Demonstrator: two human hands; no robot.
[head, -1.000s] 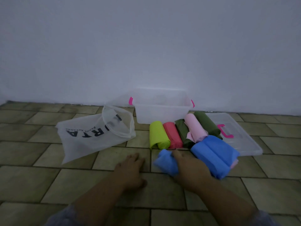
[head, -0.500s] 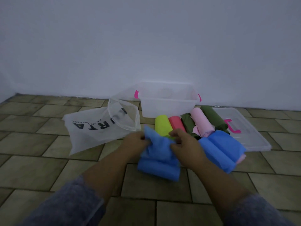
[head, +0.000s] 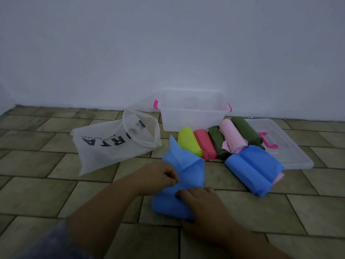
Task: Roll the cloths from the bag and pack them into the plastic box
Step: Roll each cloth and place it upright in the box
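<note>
A loose blue cloth (head: 183, 165) is lifted off the tiled floor in front of me. My left hand (head: 158, 175) pinches its left edge with curled fingers. My right hand (head: 203, 200) grips its lower part. Behind it lies a row of rolled cloths: lime green (head: 188, 142), red (head: 204, 143), dark green (head: 217, 141), pink (head: 232, 138) and another dark green (head: 246, 132). Two blue rolls (head: 252, 171) lie to the right on a pink piece. The clear plastic box (head: 192, 116) with pink handles stands by the wall. The white bag (head: 115, 144) lies open at left.
The box's clear lid (head: 291, 148) with a pink handle lies flat on the floor at the right, partly under the rolls. A white wall runs right behind the box. Brown floor tiles stretch around me.
Both hands lifted the blue cloth from the floor; my right hand has since dropped to its lower part while the left keeps the upper edge. The view has shifted a little.
</note>
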